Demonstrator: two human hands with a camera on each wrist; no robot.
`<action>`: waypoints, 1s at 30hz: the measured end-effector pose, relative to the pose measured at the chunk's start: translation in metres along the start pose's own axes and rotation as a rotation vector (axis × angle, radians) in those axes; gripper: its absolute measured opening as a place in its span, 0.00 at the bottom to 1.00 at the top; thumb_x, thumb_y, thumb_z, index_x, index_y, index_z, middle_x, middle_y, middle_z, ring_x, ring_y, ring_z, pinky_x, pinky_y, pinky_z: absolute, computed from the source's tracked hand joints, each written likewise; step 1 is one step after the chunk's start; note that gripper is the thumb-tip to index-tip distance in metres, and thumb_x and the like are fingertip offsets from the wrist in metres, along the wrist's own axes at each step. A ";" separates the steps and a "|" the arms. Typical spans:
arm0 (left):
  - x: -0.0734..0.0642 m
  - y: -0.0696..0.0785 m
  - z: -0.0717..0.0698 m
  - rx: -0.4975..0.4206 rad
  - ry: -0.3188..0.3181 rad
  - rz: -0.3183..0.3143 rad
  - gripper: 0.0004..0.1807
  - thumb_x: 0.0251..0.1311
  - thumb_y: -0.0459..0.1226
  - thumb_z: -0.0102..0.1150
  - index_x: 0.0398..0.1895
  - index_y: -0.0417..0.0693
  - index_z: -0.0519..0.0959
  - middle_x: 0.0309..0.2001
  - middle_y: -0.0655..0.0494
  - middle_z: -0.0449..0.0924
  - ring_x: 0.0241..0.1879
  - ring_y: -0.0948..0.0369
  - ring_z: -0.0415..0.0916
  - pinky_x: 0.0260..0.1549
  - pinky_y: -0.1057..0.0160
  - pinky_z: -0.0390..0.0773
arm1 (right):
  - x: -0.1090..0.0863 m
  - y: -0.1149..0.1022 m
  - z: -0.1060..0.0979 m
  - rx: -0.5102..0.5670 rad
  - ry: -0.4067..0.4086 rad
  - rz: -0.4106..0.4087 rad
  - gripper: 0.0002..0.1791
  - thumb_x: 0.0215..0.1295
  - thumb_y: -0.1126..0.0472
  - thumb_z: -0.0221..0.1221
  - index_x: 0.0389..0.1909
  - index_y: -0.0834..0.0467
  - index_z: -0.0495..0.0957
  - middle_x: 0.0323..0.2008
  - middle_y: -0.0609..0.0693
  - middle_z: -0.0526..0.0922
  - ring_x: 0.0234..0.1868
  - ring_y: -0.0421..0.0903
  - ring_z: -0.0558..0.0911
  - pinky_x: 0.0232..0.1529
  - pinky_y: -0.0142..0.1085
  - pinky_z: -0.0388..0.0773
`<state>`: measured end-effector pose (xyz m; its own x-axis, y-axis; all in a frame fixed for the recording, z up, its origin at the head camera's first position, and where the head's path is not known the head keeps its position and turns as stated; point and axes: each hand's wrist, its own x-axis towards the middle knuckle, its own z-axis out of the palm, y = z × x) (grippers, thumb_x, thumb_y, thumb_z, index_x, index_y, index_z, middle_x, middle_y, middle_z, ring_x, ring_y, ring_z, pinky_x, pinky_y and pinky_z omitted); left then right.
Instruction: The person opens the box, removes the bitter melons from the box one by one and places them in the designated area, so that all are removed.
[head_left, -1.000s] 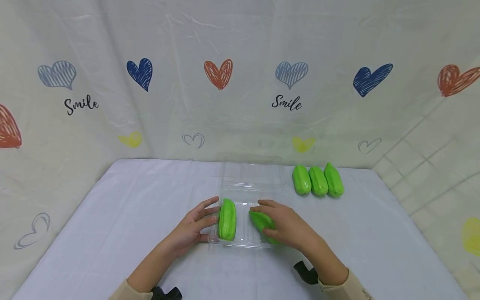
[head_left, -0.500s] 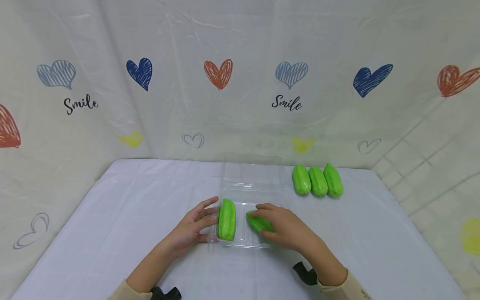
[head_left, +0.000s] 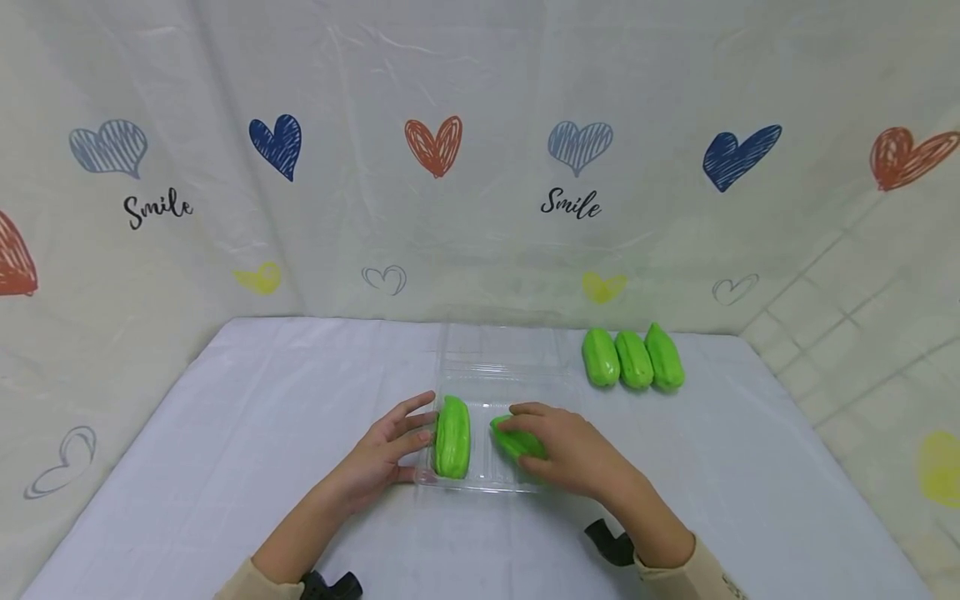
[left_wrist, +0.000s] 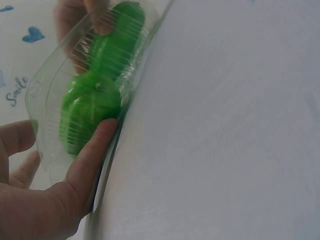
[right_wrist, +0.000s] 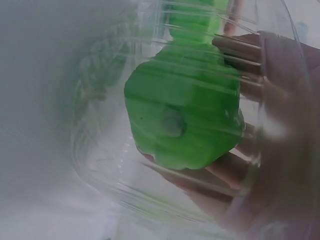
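A clear plastic box (head_left: 480,482) lies with its hinged lid (head_left: 502,346) folded back. In its left side lies a green ribbed gourd (head_left: 452,437), lengthwise. My left hand (head_left: 386,454) rests at the box's left wall, fingers spread and fairly straight; the left wrist view shows the thumb (left_wrist: 92,160) along the wall. My right hand (head_left: 566,446) reaches over the box's right part, its fingers and thumb curled round a second green gourd (head_left: 510,437), which lies slanted and partly hidden under the hand. Through the clear wall, the right wrist view shows that gourd's stem end (right_wrist: 180,110).
Three more green gourds (head_left: 634,360) lie side by side at the table's back right, beside the lid. A white cloth (head_left: 300,375) covers the table. Behind stands a white curtain (head_left: 495,250) printed with hearts.
My right hand has shifted slightly left with the gourd, which has moved toward the middle of the box. The left hand stays in place at the wall.
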<state>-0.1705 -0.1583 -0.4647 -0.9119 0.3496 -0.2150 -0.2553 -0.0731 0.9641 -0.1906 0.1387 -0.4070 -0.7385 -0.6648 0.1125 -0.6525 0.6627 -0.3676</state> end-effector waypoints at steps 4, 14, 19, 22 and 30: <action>-0.001 0.000 0.000 0.003 -0.006 0.002 0.37 0.70 0.40 0.58 0.78 0.60 0.54 0.76 0.44 0.55 0.68 0.45 0.64 0.45 0.51 0.84 | -0.001 0.000 -0.003 -0.013 0.035 -0.017 0.22 0.58 0.60 0.68 0.56 0.50 0.82 0.61 0.54 0.79 0.60 0.53 0.80 0.58 0.49 0.78; -0.001 0.000 0.000 0.003 -0.004 0.002 0.37 0.70 0.39 0.58 0.78 0.60 0.54 0.75 0.44 0.55 0.67 0.46 0.64 0.43 0.52 0.84 | -0.005 -0.004 -0.013 -0.018 0.092 -0.033 0.23 0.58 0.61 0.68 0.56 0.49 0.82 0.61 0.51 0.79 0.60 0.51 0.80 0.57 0.47 0.79; -0.001 0.000 0.000 0.001 -0.009 0.004 0.37 0.70 0.39 0.58 0.78 0.60 0.54 0.75 0.44 0.55 0.67 0.46 0.64 0.43 0.52 0.84 | -0.007 -0.001 -0.020 -0.011 0.115 -0.014 0.24 0.58 0.61 0.68 0.57 0.48 0.82 0.62 0.50 0.79 0.60 0.51 0.80 0.55 0.47 0.80; -0.001 0.000 0.000 -0.004 -0.009 0.005 0.37 0.70 0.39 0.58 0.78 0.60 0.54 0.75 0.43 0.55 0.67 0.46 0.65 0.44 0.51 0.84 | -0.008 0.001 -0.023 -0.004 0.123 0.000 0.24 0.58 0.61 0.68 0.57 0.48 0.82 0.63 0.50 0.78 0.61 0.51 0.79 0.54 0.47 0.80; -0.002 0.001 0.000 -0.013 -0.017 0.004 0.37 0.70 0.39 0.58 0.78 0.60 0.54 0.76 0.43 0.54 0.67 0.45 0.65 0.45 0.49 0.84 | -0.013 0.006 -0.036 0.009 0.151 0.037 0.23 0.59 0.61 0.68 0.57 0.49 0.81 0.64 0.50 0.77 0.63 0.52 0.78 0.55 0.49 0.79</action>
<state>-0.1693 -0.1590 -0.4638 -0.9072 0.3653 -0.2085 -0.2561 -0.0867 0.9627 -0.1908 0.1631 -0.3775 -0.7798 -0.5799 0.2358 -0.6230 0.6823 -0.3825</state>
